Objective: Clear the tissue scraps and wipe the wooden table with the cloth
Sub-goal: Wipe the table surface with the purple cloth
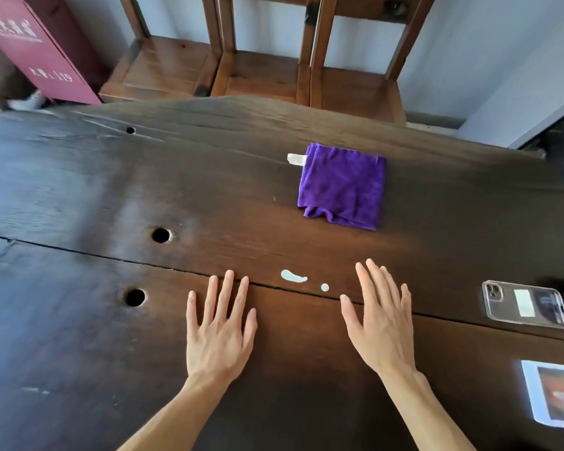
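Both hands flat, empty: left hand (219,330), right hand (380,323). Advisable: pinch tissue scraps (293,276) at centre frame before fetching purple cloth (342,187).

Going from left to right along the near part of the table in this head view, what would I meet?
Round hole → left hand → long white scrap → small round scrap → right hand → phone → printed card at the right edge.
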